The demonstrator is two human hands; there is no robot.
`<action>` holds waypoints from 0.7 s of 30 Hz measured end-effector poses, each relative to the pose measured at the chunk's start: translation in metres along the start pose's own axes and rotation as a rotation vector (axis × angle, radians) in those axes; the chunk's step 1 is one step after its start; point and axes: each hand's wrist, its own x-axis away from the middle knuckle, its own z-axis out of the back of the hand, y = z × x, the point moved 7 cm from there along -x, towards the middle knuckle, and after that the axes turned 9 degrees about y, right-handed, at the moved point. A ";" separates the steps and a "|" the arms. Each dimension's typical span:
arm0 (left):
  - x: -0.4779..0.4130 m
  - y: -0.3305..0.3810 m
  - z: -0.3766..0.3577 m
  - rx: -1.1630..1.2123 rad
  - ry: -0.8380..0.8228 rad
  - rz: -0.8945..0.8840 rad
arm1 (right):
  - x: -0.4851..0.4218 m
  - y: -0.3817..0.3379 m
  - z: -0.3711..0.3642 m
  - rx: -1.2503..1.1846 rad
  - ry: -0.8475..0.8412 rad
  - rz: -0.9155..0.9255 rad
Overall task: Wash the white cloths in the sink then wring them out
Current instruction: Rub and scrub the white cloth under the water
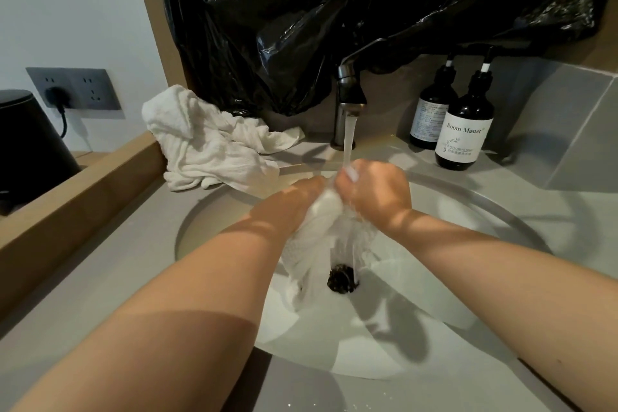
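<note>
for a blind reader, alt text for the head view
A left hand and right hand grip a wet white cloth under a running chrome tap over a round white sink. Crumpled white cloths and two dark pump bottles sit on the grey counter.

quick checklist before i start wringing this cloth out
1. Grip on the cloth by left hand and right hand: ok.
2. It is wetted under the water stream: ok.
3. It is held over the sink: ok.
4. The faucet turned off: not ok, water is running.
5. The drain free: cannot tell; the cloth's tail hangs beside it.
6. The cloth pile on the counter washed: cannot tell.
</note>
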 end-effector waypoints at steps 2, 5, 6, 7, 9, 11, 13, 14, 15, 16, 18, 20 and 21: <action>-0.040 -0.026 -0.002 -0.029 0.018 0.037 | 0.000 -0.003 0.001 0.121 0.032 0.099; -0.049 -0.042 -0.003 0.101 -0.007 0.130 | -0.002 0.009 -0.008 0.017 0.015 -0.010; -0.045 -0.044 -0.004 0.230 -0.015 0.200 | -0.003 0.017 -0.014 -0.115 -0.038 -0.145; -0.048 -0.045 -0.008 0.287 -0.050 0.234 | -0.001 0.023 -0.020 -0.285 -0.104 -0.304; -0.050 -0.044 -0.011 0.323 -0.082 0.273 | 0.003 0.029 -0.031 -0.516 -0.253 -0.500; -0.051 -0.046 -0.008 0.281 -0.045 0.282 | 0.009 0.032 -0.033 -0.569 -0.378 -0.562; -0.053 -0.049 -0.008 0.279 -0.038 0.307 | 0.017 0.038 -0.034 -0.712 -0.461 -0.711; -0.054 -0.051 -0.010 0.290 -0.040 0.323 | 0.020 0.041 -0.034 -0.778 -0.484 -0.788; -0.072 -0.062 -0.013 0.301 -0.024 0.359 | 0.022 0.044 -0.034 -0.824 -0.500 -0.851; -0.097 -0.076 -0.017 0.315 -0.026 0.380 | 0.023 0.048 -0.035 -0.824 -0.511 -0.890; -0.142 -0.101 -0.024 0.308 -0.007 0.427 | 0.025 0.054 -0.034 -0.776 -0.552 -0.910; -0.129 -0.094 -0.020 0.297 0.035 0.413 | 0.031 0.051 -0.037 -0.766 -0.673 -0.862; -0.109 -0.084 -0.015 0.297 0.058 0.393 | 0.034 0.048 -0.042 -0.758 -0.738 -0.820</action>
